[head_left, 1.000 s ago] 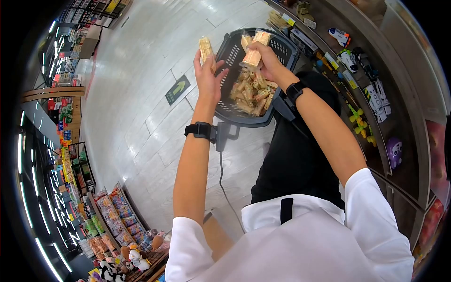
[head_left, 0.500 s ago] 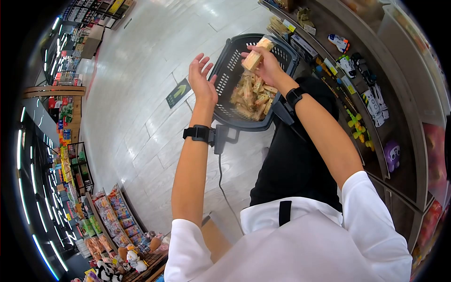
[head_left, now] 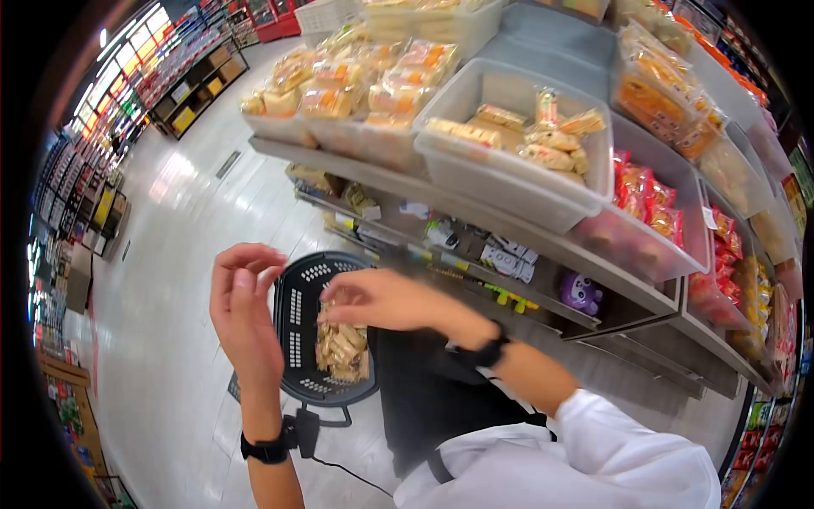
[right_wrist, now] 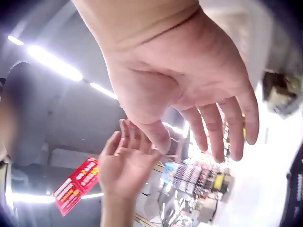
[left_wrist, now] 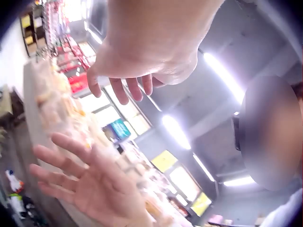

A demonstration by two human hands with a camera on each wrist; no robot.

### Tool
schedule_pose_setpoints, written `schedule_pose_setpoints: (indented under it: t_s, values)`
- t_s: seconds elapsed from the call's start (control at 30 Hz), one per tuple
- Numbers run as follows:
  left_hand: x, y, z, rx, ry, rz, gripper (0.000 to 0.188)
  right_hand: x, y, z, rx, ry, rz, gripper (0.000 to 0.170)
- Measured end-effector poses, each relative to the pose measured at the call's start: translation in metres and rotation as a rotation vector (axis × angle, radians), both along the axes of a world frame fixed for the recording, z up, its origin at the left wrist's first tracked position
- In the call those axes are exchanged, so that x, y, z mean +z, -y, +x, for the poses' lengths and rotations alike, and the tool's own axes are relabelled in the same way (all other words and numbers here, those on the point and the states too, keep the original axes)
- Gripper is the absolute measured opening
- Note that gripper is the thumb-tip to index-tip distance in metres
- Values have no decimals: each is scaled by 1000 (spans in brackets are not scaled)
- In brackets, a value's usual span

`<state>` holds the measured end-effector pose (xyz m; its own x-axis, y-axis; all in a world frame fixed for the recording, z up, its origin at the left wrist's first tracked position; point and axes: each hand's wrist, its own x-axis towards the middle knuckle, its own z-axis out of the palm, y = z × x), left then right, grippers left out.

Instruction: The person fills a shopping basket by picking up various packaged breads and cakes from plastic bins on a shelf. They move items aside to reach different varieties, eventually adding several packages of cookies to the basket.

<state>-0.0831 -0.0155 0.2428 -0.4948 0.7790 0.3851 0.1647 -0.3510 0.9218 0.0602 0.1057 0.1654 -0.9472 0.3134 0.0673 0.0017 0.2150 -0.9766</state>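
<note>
From the head, our left grip (head_left: 246, 314) hangs near the basket (head_left: 293, 318), our right grip (head_left: 366, 299) over the wrapped snacks (head_left: 343, 349) inside; from the left wrist, both are unclenched, empty; from the right wrist, our fingers extend loosely

Bright tubes (left_wrist: 223, 75), blurred right fingers (head_left: 345, 314)

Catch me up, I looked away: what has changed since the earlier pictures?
The right hand has let go of its wrapped snacks; the left remains empty since the last picture. The head view has swung toward the shelf bins. The basket still holds piled snacks.
</note>
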Motion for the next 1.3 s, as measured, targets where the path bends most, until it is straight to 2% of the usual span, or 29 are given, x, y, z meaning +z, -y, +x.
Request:
schedule_pose_setpoints:
  t_s: [0.03,0.07,0.13,0.2,0.27,0.33,0.37,0.43,0.47,0.53,0.57,0.63,0.67,0.73,0.83,0.9,0.93,0.97,1.03,1.1,1.13,1.2,1.23,1.3]
  values:
    - [19,-7,19,-130,-110,35,29,35,-3,43,-45,-2,25,43]
    - [35,-16,37,-192,-166,42,25,83,-7,86,-72,33,145,45]
    - [54,-41,64,-361,-234,93,17,134,-28,151,-143,61,488,51]
    - [59,-73,77,-368,-424,48,18,171,-54,198,-348,159,858,57]
    - [49,-106,90,-337,-487,66,19,197,-106,219,-392,488,1016,71]
    - [38,-135,100,-316,-725,40,21,193,-168,229,-374,659,1112,88]
    - [33,-148,105,-316,-727,45,21,188,-195,227,-378,657,1116,88]
    - [30,-172,112,-188,-873,39,25,176,-237,223,-151,844,1311,104]
    - [32,-183,115,-186,-877,45,25,171,-243,219,-156,842,1316,104]
    - [33,-200,117,-27,-1062,81,37,157,-254,202,62,992,1435,112]
    - [29,-207,119,-16,-1057,71,37,149,-260,193,139,1076,1468,118]
    - [20,-221,118,63,-1140,-61,49,123,-274,190,190,1061,1452,119]
    - [18,-225,116,69,-1140,-67,49,114,-277,190,224,1054,1426,120]
    - [15,-235,112,-56,-1130,-472,58,104,-291,192,257,1019,1463,120]
    - [26,-243,106,-100,-1218,-589,63,99,-301,197,287,948,1323,111]
    - [29,-249,106,-109,-1265,-628,64,106,-300,197,202,835,1273,96]
    - [33,-251,105,-102,-1316,-662,66,106,-296,195,201,836,1269,96]
    - [41,-255,105,-178,-1300,-757,65,107,-294,192,156,882,1242,94]
    - [39,-254,108,-179,-1274,-698,60,107,-294,191,112,928,1218,92]
    - [33,-255,113,-193,-1260,-635,56,93,-302,195,118,724,1271,91]
    - [29,-255,116,-148,-1235,-584,55,88,-306,196,109,727,1267,91]
    - [30,-250,122,-103,-1210,-533,55,85,-312,190,189,779,1172,90]
    - [32,-248,123,-85,-1144,-479,54,86,-314,188,190,781,1174,90]
    - [31,-242,124,-67,-1075,-426,53,90,-311,183,126,754,980,91]
